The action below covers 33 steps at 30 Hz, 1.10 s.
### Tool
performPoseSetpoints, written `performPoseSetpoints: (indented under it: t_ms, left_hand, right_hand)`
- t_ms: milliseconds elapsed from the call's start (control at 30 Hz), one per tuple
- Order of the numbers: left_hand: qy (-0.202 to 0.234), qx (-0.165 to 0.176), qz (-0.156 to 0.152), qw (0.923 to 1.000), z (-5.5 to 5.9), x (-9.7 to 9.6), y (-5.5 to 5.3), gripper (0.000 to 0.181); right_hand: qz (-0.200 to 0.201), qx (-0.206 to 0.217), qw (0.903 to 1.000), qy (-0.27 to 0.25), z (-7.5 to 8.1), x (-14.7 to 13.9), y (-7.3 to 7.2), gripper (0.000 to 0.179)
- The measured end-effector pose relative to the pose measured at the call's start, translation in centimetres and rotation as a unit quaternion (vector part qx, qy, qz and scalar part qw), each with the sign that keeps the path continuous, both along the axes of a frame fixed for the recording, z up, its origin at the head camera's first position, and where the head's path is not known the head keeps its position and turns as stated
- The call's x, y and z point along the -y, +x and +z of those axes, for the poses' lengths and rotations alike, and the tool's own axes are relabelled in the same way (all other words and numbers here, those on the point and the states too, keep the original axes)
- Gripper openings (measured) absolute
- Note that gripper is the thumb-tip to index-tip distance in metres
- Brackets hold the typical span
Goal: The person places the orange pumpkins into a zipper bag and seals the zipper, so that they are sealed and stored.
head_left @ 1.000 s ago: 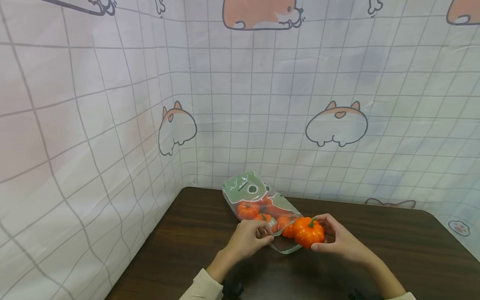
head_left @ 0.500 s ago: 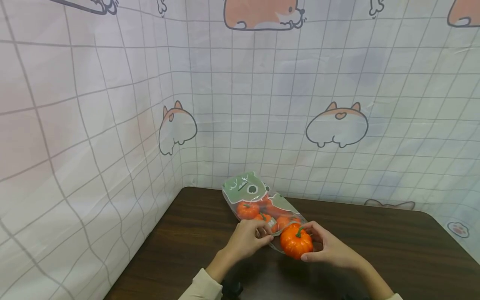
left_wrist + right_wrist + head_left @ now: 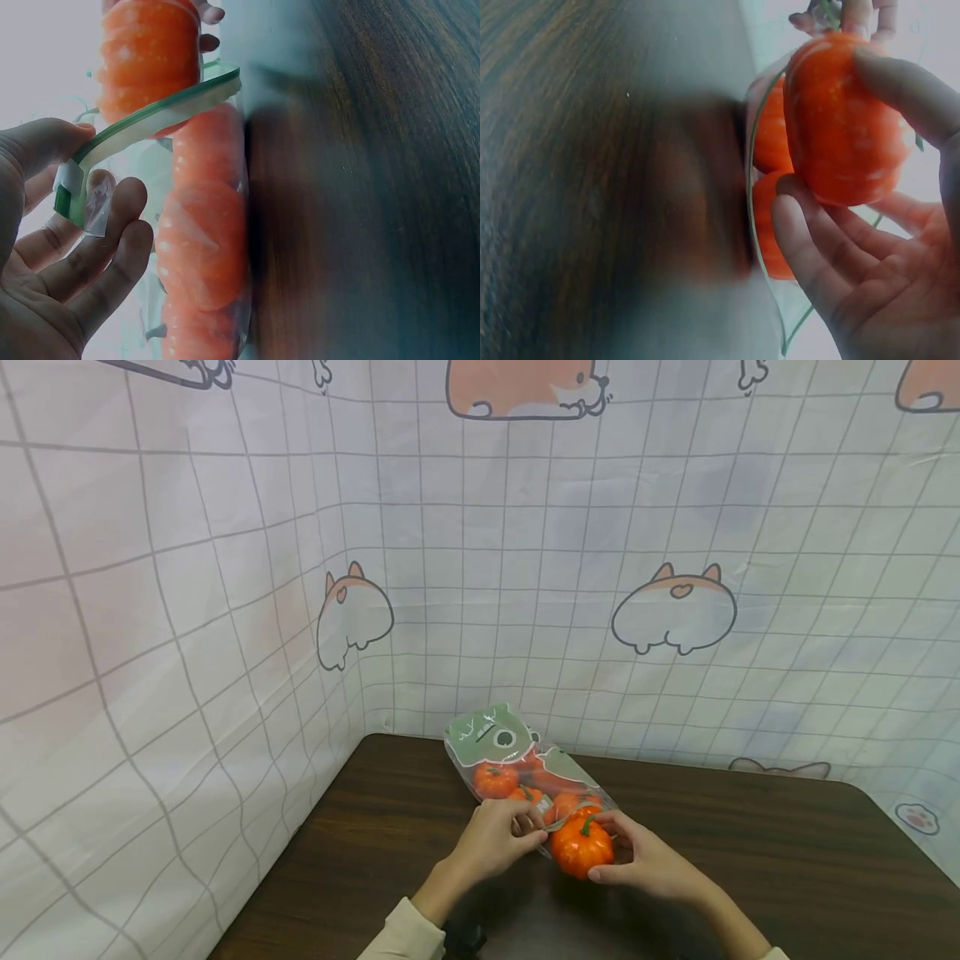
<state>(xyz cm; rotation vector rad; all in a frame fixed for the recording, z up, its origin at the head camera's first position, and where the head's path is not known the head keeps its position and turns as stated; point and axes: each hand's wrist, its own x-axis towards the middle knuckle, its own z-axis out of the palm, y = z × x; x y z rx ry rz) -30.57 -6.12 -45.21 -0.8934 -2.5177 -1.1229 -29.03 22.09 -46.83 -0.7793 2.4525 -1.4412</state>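
A clear zip bag (image 3: 480, 735) with a green printed face lies on the table, several small orange pumpkins (image 3: 495, 780) inside it. My left hand (image 3: 495, 839) pinches the bag's green zip edge (image 3: 150, 116) near its slider between thumb and fingers, lifting that edge. My right hand (image 3: 648, 860) holds another orange pumpkin (image 3: 582, 847) with a green stem, thumb on one side and fingers on the other. In the right wrist view this pumpkin (image 3: 847, 120) is in front of the bag's mouth, with bagged pumpkins behind it. Whether it touches the bag, I cannot tell.
The dark wood-grain table (image 3: 750, 835) extends to both sides of the bag. Behind and to the left hangs a white grid-patterned curtain (image 3: 525, 593) with cartoon dogs, meeting the table's far edge.
My right hand has carried the pumpkin left and slightly toward me, closer to the left hand at the bag's mouth. The left hand and the bag have stayed nearly still.
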Motion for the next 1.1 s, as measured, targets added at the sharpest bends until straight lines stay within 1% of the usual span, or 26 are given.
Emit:
performPoseSetpoints:
  t_ms: [133, 300, 433, 633, 867, 1100]
  left_hand:
    - [0.001, -0.002, -0.003, 1.0000, -0.1, -0.1, 0.0, 0.008]
    - [-0.003, -0.008, -0.006, 0.9999, -0.2, -0.1, -0.1, 0.008]
    - [-0.004, -0.011, -0.009, 0.9999, -0.2, -0.1, -0.1, 0.007]
    - [-0.007, -0.009, -0.017, 0.9998, -0.2, -0.2, 0.0, 0.006]
    - [-0.023, -0.020, -0.011, 0.9995, -0.2, -0.5, 0.0, 0.006]
    - [-0.032, -0.018, -0.009, 0.9993, -0.3, -0.8, 0.4, 0.005]
  right_hand:
    - [-0.027, -0.008, 0.9994, 0.018, 0.0, 0.4, 0.0, 0.069]
    - [-0.073, -0.034, 0.9957, 0.047, 0.1, 1.3, 0.1, 0.072]
    - [-0.117, -0.049, 0.9898, 0.065, 0.0, 2.1, 0.0, 0.075]
    - [-0.172, -0.071, 0.9786, 0.087, -0.2, 3.2, -0.1, 0.075]
    - [-0.212, -0.078, 0.9656, 0.129, 0.1, 3.9, 0.2, 0.077]
    - [-0.227, -0.084, 0.9592, 0.146, 0.0, 4.5, 0.2, 0.078]
